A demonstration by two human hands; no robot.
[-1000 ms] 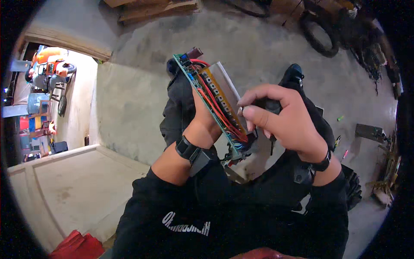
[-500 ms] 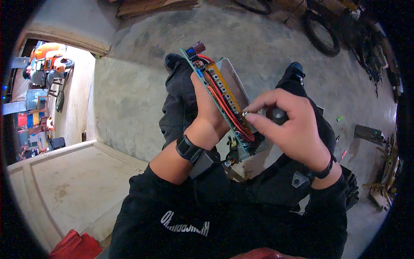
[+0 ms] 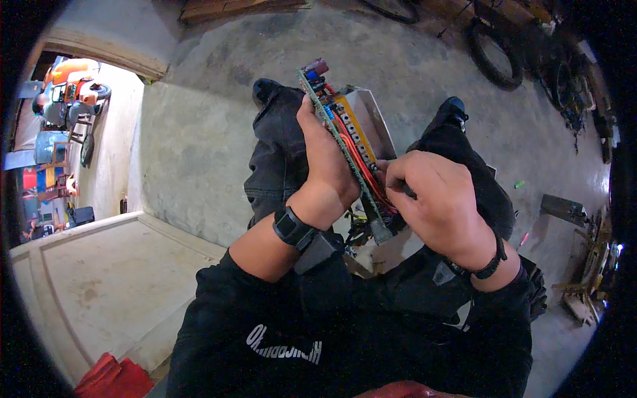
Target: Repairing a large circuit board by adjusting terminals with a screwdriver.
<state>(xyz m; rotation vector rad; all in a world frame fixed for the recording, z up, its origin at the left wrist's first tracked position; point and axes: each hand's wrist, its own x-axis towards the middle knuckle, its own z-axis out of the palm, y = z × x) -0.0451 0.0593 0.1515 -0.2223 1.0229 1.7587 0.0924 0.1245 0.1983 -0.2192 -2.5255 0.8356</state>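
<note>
Circuit board assembly is held up over the lap. Probably stiff, bit of weight on the metal plate side, fragile around the small parts. Left hand wraps the board side; right hand has fingers curled at the lower end, can't tell if they're pinching anything. I'd hold edges or plate, never those soft red wires. Concrete floor lies beyond.

And the right hand has rolled over, knuckles up, fingers tucked in by the near end of the screws! The board swings rightward and steeper in the left hand; just past the right fingers, the plate shows wider.
</note>
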